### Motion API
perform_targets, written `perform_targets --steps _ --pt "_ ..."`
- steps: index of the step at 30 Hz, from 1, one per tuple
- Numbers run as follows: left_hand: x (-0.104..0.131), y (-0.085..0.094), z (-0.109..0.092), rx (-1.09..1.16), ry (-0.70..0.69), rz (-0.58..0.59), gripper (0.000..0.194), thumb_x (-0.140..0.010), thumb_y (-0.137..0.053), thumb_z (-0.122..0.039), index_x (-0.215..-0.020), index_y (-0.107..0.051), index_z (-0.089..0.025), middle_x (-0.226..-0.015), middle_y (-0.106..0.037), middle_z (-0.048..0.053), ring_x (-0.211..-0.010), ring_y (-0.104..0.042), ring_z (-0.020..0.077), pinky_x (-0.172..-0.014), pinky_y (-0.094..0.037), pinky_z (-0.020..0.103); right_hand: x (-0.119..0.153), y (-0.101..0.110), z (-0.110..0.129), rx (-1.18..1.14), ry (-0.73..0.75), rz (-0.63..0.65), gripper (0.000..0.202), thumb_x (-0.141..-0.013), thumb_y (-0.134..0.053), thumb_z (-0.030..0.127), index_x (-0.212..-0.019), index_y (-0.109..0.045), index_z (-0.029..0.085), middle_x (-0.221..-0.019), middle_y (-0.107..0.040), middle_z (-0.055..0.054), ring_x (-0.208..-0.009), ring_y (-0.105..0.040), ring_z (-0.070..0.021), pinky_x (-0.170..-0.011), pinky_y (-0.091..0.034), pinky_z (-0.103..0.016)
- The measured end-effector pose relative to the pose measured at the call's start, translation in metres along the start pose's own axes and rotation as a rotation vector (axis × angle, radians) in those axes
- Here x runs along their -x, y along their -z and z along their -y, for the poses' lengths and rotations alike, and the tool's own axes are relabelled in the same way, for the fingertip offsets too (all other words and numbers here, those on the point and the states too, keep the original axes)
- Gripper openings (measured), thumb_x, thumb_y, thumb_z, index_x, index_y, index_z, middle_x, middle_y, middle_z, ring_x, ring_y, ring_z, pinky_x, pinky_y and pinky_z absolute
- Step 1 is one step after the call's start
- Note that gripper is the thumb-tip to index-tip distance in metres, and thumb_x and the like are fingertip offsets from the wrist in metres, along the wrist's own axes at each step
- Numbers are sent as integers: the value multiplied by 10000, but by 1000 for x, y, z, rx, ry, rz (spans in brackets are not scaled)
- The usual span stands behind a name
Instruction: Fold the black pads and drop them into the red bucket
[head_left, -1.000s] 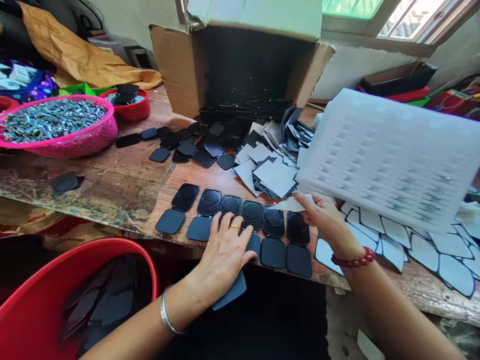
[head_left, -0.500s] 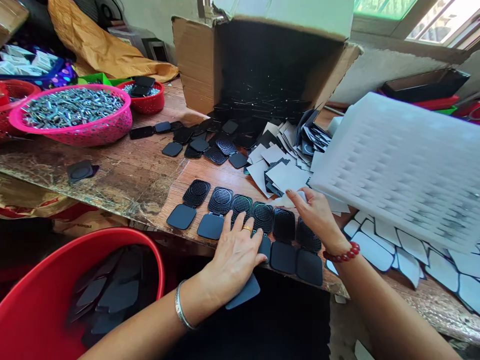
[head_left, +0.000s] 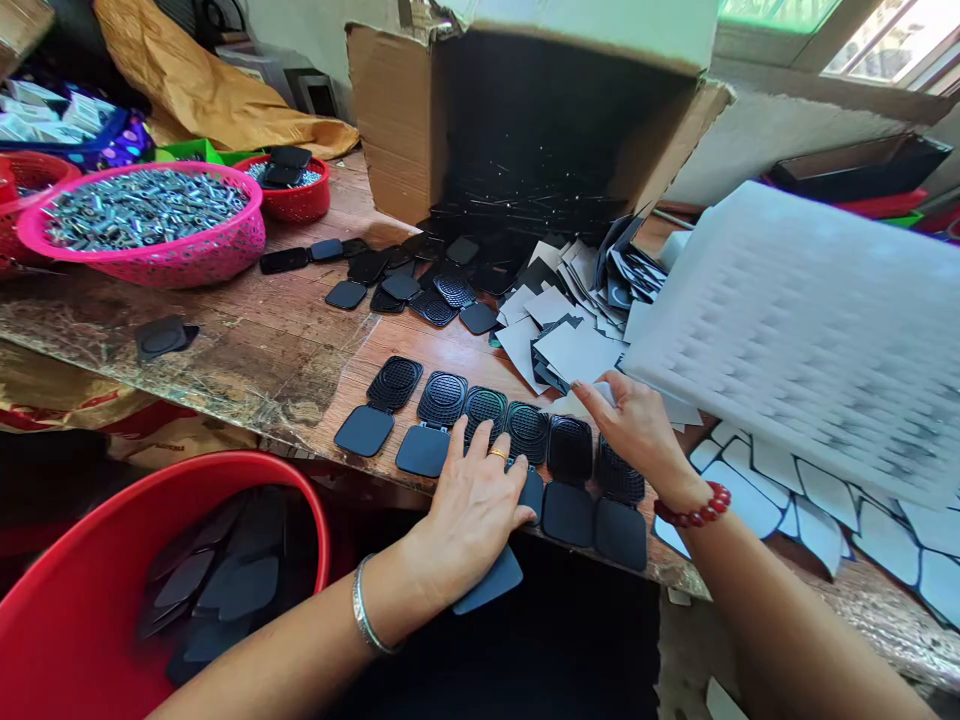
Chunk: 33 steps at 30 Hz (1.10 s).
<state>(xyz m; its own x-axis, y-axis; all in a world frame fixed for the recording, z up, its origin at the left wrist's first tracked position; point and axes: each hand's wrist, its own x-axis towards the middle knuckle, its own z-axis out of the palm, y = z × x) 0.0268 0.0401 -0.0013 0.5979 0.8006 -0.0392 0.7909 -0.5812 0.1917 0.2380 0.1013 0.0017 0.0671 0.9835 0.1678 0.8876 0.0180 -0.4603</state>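
Note:
My left hand [head_left: 472, 510] lies palm down with fingers spread over a row of black hinged double plates, fingertips at the ringed pads. A smooth dark plate [head_left: 491, 582] shows under its palm, past the table edge; what supports it is hidden. The leftmost hinged piece has a ringed pad [head_left: 394, 384] above and a smooth square plate [head_left: 364, 431] below. At the row's right end, my right hand [head_left: 637, 425] is closed around a small white bottle [head_left: 606, 394], its tapered tip pointing left. Fingers cover most of the bottle.
Behind the row lie loose black hinged pieces [head_left: 401, 287], a heap of white and black cut sheets [head_left: 577, 350] and an open cardboard box [head_left: 390, 125]. A white textured tray [head_left: 810, 340] stands right. A pink basket [head_left: 255, 225] holds metal parts. A red tub [head_left: 67, 610] stands lower left.
The view has shifted very slightly. Both hands keep the same pose over the row, and the right hand still grips the white bottle.

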Motion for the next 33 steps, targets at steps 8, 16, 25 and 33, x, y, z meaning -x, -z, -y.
perform_targets --steps 8,16,25,33 --pt "-1 -1 0 0 6 18 481 -847 -664 -489 -1221 -642 -187 -1332 -596 140 -1343 -417 377 -1136 -236 590 16 11 4 42 96 47 444 -884 -450 579 -611 -480 231 -488 -450 7 -476 -392 -150 -504 -264 -284" --pt "-1 1 1 -3 -1 11 509 -848 -663 -490 -1254 -632 -185 -1322 -600 149 -1331 -430 374 -1118 -268 586 15 -1 28 -5 137 121 363 -876 -505 490 -626 -463 231 -495 -436 27 -483 -386 -137 -513 -264 -278" --pt "-1 1 1 -7 -2 20 515 -857 -648 -498 -1263 -626 -183 -1322 -601 151 -1327 -438 364 -1115 -280 582 -4 -16 35 58 179 18 342 -870 -525 438 -630 -385 238 -562 -480 8 -531 -399 -146 -549 -256 -283" --pt "-1 3 1 -8 -2 34 505 -861 -643 -495 -1257 -630 -182 -1330 -594 150 -1336 -426 371 -1130 -255 586 -10 -10 18 98 123 -36 352 -872 -494 470 -624 -393 241 -559 -485 -5 -531 -398 -154 -545 -255 -290"
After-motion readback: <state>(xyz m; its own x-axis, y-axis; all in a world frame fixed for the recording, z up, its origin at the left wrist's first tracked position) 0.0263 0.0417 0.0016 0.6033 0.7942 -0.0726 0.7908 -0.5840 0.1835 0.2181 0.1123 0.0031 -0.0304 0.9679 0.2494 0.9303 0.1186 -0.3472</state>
